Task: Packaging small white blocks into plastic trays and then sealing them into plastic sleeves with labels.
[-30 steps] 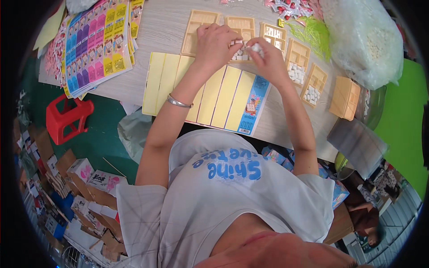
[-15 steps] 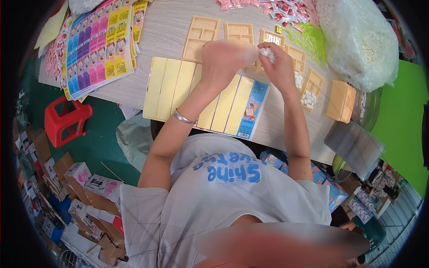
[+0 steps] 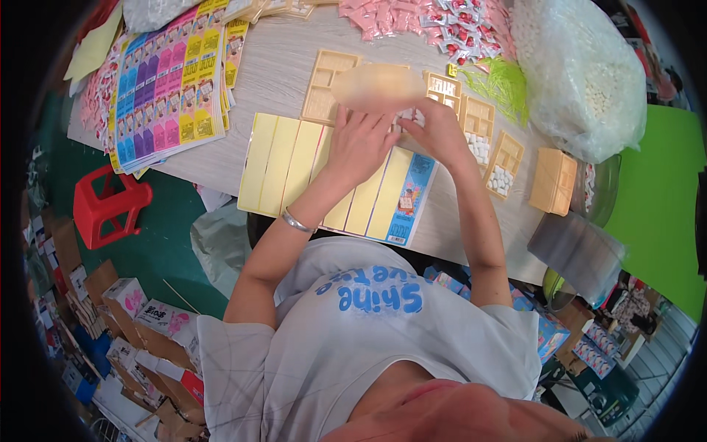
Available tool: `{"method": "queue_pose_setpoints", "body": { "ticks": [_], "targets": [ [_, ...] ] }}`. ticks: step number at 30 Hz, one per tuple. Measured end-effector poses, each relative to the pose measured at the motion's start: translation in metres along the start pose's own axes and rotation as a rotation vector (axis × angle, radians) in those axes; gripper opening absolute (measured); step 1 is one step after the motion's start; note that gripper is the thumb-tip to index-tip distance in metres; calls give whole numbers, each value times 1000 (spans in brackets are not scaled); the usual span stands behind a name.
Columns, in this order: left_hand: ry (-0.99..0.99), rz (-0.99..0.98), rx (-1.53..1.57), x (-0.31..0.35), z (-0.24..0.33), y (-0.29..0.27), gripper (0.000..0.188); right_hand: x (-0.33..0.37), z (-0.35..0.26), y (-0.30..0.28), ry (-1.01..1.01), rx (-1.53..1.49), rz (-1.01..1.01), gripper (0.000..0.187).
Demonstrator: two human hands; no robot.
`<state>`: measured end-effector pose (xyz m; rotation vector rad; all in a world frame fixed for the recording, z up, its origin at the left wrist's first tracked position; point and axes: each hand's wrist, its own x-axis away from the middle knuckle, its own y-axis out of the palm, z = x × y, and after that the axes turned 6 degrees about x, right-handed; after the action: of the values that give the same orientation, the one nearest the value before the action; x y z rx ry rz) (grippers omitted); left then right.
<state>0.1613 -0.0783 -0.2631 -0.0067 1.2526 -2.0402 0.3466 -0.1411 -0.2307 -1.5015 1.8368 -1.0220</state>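
Note:
My left hand (image 3: 359,147) lies palm down with its fingers spread at the near edge of a compartment tray that a blurred patch mostly covers. Close beside it, my right hand (image 3: 440,132) has thumb and fingers bent around small white pieces (image 3: 409,116), over that same tray. Left of the hands is a beige divided tray (image 3: 318,92). To the right stand more beige trays with white pieces in some compartments: one tray (image 3: 444,88), a second tray (image 3: 479,116) and a third tray (image 3: 507,156). Beneath my left wrist lies a yellow-striped card sheet (image 3: 283,158) with a blue printed end.
A stack of trays (image 3: 554,180) stands at the right, near a large clear bag (image 3: 582,88) of white pieces. Pink packets (image 3: 387,18) and green strips (image 3: 501,92) lie at the back. Printed sheets (image 3: 166,96) are piled left; a red stool (image 3: 110,205) stands below.
My right hand has moved left and nearer to me, bringing the white pieces beside my left hand. The left hand has drawn back slightly, its fingers now spread. The whole view has shifted a little.

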Motion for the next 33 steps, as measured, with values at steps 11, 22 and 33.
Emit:
{"method": "queue_pose_setpoints", "body": {
  "ticks": [11, 22, 33],
  "targets": [
    [8, -180, -72, 4, 0, -8, 79, 6, -4, -8, 135, -163, 24, 32],
    [21, -237, -82, -1, 2, -2, 82, 34, 4, -9, 341, -999, 237, 27],
    [37, -138, -88, -8, -39, -34, 49, 49, -15, 14, 204, -768, 135, 24]
  ]
}}
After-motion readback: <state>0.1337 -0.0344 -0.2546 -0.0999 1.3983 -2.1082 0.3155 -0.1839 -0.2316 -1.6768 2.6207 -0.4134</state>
